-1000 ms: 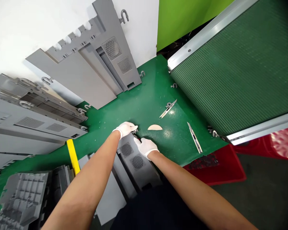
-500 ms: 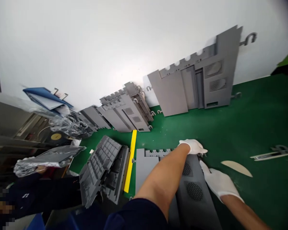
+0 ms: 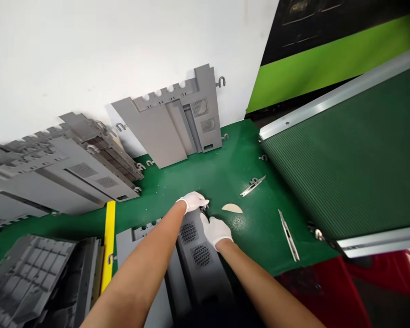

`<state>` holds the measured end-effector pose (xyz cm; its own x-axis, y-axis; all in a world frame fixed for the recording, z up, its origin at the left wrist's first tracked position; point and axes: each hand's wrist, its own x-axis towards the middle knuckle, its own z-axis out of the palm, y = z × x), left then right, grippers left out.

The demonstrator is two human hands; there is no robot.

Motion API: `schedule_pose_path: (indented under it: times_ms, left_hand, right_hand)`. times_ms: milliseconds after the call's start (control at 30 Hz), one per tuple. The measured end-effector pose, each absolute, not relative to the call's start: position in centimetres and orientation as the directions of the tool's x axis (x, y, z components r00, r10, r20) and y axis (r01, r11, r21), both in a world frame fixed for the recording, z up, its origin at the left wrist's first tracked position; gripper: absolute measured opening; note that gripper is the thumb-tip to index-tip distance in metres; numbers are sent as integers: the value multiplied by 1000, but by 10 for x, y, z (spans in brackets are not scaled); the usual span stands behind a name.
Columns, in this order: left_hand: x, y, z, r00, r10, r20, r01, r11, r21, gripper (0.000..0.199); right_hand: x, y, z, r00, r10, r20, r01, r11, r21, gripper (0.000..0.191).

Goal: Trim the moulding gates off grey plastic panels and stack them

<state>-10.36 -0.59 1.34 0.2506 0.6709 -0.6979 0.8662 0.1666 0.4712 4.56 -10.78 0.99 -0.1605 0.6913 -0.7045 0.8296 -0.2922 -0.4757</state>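
Back at the panel (image 3: 200, 255), left hand (image 3: 193, 201) and right hand (image 3: 217, 231) flank a dark fitting (image 3: 204, 207), grip unclear.

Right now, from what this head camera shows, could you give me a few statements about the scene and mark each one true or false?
1. The person's left hand and right hand wear white gloves. True.
2. The left hand holds the beige half-moon piece. False: that piece lies on the green floor, apart from both hands.
3. A slim metal strip rests on the ribbed dark-green panel. False: it lies on the green floor.
4. A gray panel with round cut-outs stands against the white wall. True.
5. A bright yellow stripe runs along the floor, left of the hands. True.
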Motion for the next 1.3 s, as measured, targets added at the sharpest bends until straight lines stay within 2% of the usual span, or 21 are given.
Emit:
schedule_pose_path:
  times_ms: [367, 500, 567, 633, 700, 767, 833, 900, 933, 1000, 1067, 1133, 1233, 1300]
  left_hand:
    - [-97, -5, 15, 147, 712, -686, 818, 303, 489, 38]
    - [-95, -11, 35, 5, 826, -564, 761, 363, 538, 49]
    - [-80, -19, 49, -34, 878, -477, 748, 339, 571, 52]
    - [-48, -33, 65, 85, 906, -415, 733, 226, 642, 49]
    - [-5, -53, 79, 360, 853, -378, 621, 83, 779, 43]
    - [34, -75, 89, 609, 727, -318, 406, 59, 912, 43]
    - [56, -94, 93, 712, 644, -281, 292, 93, 952, 50]
    - [58, -106, 87, 737, 593, -324, 425, -33, 905, 52]
    - [52, -108, 82, 745, 544, -386, 549, -171, 818, 49]
    - [35, -110, 69, 721, 393, -570, 687, -506, 521, 46]
    - [21, -109, 61, 636, 233, -736, 615, -729, 301, 54]
    - [14, -104, 63, 511, 132, -849, 585, -777, 231, 57]
    - [1, -91, 86, 351, 47, -935, 708, -666, 232, 40]
    - [-22, -87, 110, 333, 102, -937, 806, -546, 227, 36]
  right_hand:
    - [48, -102, 2, -175, 709, -683, 823, -275, -497, 90]
    - [71, -119, 11, -160, 729, -665, 803, -296, -517, 85]
    - [94, -147, 11, -128, 741, -659, 730, -380, -569, 80]
    - [122, -186, 6, -42, 692, -720, 546, -588, -597, 75]
    - [150, -231, 0, 58, 548, -834, 298, -807, -510, 69]
    - [176, -273, -5, 151, 440, -885, 107, -897, -428, 63]
    - [197, -307, -9, 251, 330, -910, -41, -936, -351, 60]
    - [214, -330, -12, 319, 221, -922, -180, -941, -288, 60]
    - [220, -339, -13, 336, 184, -924, -235, -933, -271, 60]
    - [228, -350, -16, 351, 141, -926, -300, -919, -254, 61]
    - [230, -354, -19, 355, 124, -927, -309, -920, -241, 60]
    - [229, -354, -20, 354, 127, -927, -282, -930, -236, 59]
    - [230, -349, -20, 338, 175, -925, -226, -939, -260, 58]
    - [233, -347, -20, 323, 194, -926, -201, -942, -267, 58]
